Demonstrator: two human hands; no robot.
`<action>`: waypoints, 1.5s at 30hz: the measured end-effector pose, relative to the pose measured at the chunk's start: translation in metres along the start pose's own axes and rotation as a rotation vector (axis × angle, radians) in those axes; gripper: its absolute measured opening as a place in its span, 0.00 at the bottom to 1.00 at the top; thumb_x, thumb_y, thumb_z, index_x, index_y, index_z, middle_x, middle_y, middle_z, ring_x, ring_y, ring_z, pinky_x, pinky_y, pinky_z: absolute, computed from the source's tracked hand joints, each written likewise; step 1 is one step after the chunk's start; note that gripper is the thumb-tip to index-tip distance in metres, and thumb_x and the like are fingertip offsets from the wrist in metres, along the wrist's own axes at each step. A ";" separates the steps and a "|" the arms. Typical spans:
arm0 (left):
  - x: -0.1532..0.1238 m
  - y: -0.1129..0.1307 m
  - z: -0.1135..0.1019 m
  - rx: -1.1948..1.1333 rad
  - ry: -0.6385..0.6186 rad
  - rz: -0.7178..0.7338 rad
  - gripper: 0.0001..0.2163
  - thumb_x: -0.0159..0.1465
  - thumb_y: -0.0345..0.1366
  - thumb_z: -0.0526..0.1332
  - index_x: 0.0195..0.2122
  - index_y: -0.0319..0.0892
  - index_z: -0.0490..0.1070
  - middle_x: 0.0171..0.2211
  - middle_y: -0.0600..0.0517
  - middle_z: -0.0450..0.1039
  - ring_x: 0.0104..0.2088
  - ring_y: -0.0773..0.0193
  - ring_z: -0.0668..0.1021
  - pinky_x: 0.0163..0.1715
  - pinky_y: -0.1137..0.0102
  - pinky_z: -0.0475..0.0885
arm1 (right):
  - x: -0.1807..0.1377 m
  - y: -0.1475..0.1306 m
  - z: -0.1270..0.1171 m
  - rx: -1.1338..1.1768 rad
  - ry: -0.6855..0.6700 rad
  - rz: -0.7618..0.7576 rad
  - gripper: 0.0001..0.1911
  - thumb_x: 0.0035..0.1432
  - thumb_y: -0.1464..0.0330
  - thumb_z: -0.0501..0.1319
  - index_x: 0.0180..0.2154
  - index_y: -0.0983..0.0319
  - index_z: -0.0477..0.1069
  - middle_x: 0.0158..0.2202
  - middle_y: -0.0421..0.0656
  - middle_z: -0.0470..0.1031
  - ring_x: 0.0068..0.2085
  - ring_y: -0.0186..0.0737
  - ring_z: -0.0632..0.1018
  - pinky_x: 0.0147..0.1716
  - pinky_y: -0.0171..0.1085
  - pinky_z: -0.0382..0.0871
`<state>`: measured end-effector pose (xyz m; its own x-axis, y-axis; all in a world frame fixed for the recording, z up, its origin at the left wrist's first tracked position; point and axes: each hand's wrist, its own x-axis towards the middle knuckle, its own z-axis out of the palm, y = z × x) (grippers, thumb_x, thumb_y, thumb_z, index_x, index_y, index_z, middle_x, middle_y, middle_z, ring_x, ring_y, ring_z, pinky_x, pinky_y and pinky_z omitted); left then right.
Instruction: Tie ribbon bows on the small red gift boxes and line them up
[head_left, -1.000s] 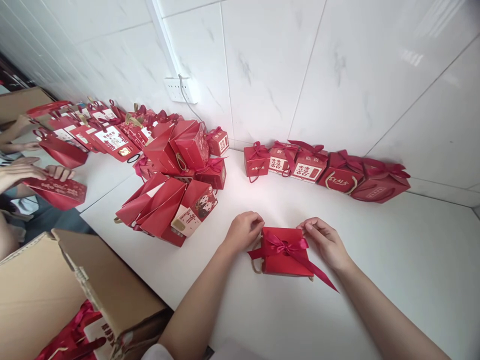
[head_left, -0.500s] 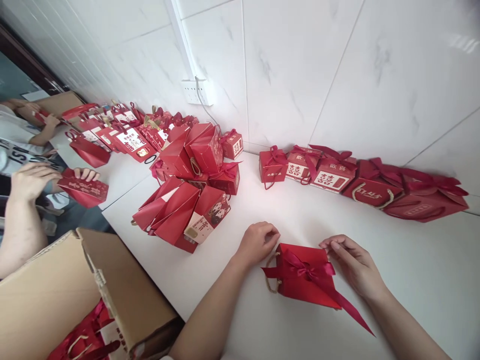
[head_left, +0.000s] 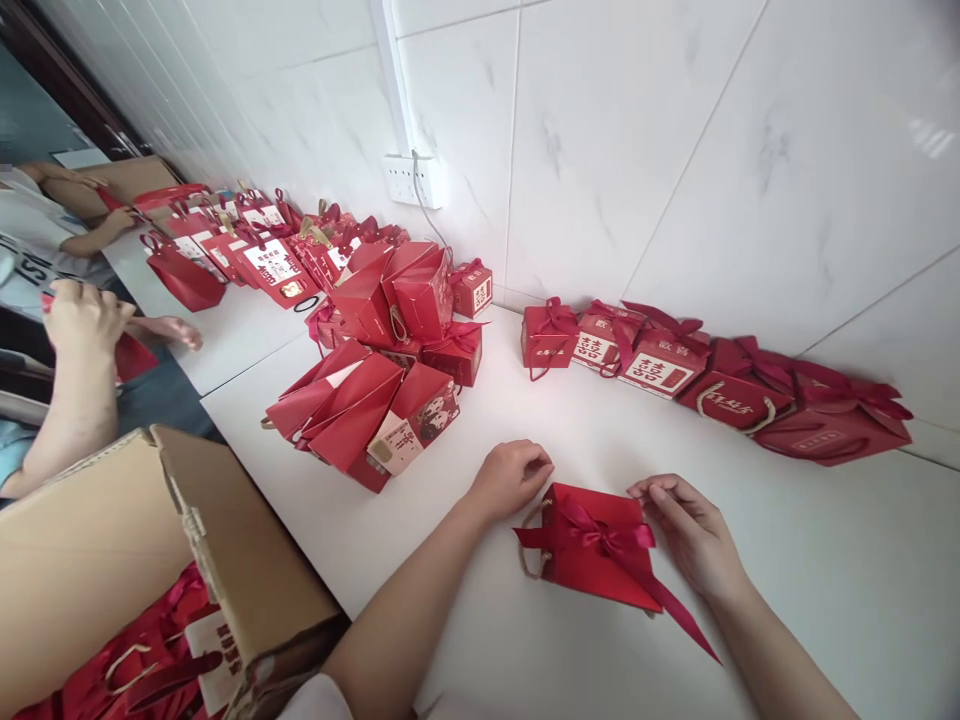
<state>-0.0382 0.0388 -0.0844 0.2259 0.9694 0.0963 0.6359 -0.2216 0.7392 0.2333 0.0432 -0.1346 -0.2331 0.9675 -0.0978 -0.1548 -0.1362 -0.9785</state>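
Observation:
A flat red gift bag (head_left: 592, 570) with a dark red ribbon bow (head_left: 611, 540) lies on the white table (head_left: 825, 560) in front of me. My left hand (head_left: 510, 478) rests curled at the bag's upper left corner, fingers closed on its edge by the rope handle. My right hand (head_left: 694, 530) pinches the bag's upper right corner beside the bow. A long ribbon tail (head_left: 686, 625) trails toward the lower right.
A heap of red gift bags (head_left: 375, 390) lies left of centre; a row of tied red boxes (head_left: 712, 375) lines the tiled wall. An open cardboard carton (head_left: 172, 560) with red bags stands at lower left. Other people's arms (head_left: 82, 370) work at far left.
The view has shifted, so the bag and both my hands sit lower in the picture. My hands keep their hold at the bag's upper corners. The person at left raised a hand.

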 end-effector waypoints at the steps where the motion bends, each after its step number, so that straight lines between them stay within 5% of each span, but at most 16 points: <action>1: 0.000 0.000 0.000 0.001 0.000 0.002 0.08 0.65 0.37 0.56 0.34 0.43 0.74 0.34 0.51 0.75 0.34 0.63 0.75 0.35 0.69 0.68 | 0.002 -0.001 0.001 0.008 0.002 -0.009 0.09 0.62 0.59 0.62 0.36 0.57 0.74 0.38 0.45 0.74 0.38 0.43 0.74 0.40 0.41 0.69; 17: 0.007 -0.011 -0.008 -0.007 0.023 -0.003 0.08 0.65 0.39 0.56 0.35 0.43 0.73 0.34 0.52 0.74 0.35 0.63 0.74 0.36 0.68 0.68 | 0.014 -0.020 0.025 0.031 -0.025 -0.047 0.13 0.61 0.56 0.62 0.35 0.59 0.70 0.38 0.43 0.76 0.35 0.38 0.74 0.36 0.36 0.67; 23: 0.009 -0.004 -0.018 -0.028 0.120 -0.025 0.11 0.66 0.38 0.55 0.48 0.44 0.67 0.46 0.49 0.72 0.40 0.63 0.76 0.40 0.67 0.71 | 0.006 -0.082 0.026 -0.097 -0.192 -0.098 0.13 0.64 0.57 0.59 0.41 0.60 0.71 0.43 0.44 0.75 0.42 0.40 0.75 0.44 0.40 0.67; 26: 0.005 0.019 -0.025 -0.128 0.169 0.033 0.09 0.68 0.37 0.53 0.47 0.44 0.67 0.49 0.49 0.70 0.48 0.62 0.74 0.46 0.67 0.69 | -0.008 -0.123 0.030 -0.291 -0.291 -0.153 0.12 0.65 0.58 0.58 0.40 0.59 0.72 0.44 0.44 0.74 0.45 0.42 0.74 0.47 0.40 0.66; 29: -0.007 0.049 -0.029 -0.287 0.088 0.186 0.09 0.69 0.37 0.52 0.45 0.45 0.69 0.51 0.48 0.68 0.54 0.60 0.70 0.52 0.65 0.67 | -0.019 -0.147 0.036 -0.464 -0.357 -0.135 0.11 0.67 0.59 0.56 0.42 0.57 0.72 0.45 0.42 0.73 0.45 0.42 0.73 0.47 0.40 0.65; 35: -0.025 0.088 -0.022 -0.272 -0.096 0.208 0.04 0.64 0.34 0.59 0.39 0.45 0.72 0.54 0.48 0.66 0.58 0.57 0.67 0.59 0.62 0.62 | -0.024 -0.145 0.041 -0.648 -0.424 -0.136 0.09 0.68 0.62 0.54 0.36 0.57 0.68 0.48 0.41 0.71 0.53 0.43 0.70 0.52 0.42 0.63; 45: -0.022 0.084 -0.008 -0.173 -0.086 0.168 0.05 0.61 0.27 0.57 0.36 0.44 0.67 0.50 0.49 0.66 0.56 0.60 0.69 0.55 0.64 0.66 | -0.021 -0.139 0.029 -0.699 -0.536 -0.091 0.08 0.59 0.63 0.65 0.37 0.56 0.66 0.57 0.39 0.66 0.58 0.44 0.67 0.54 0.43 0.63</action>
<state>0.0045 -0.0007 -0.0194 0.3843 0.9062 0.1762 0.4499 -0.3505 0.8214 0.2319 0.0361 0.0083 -0.6942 0.7145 -0.0872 0.3865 0.2678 -0.8825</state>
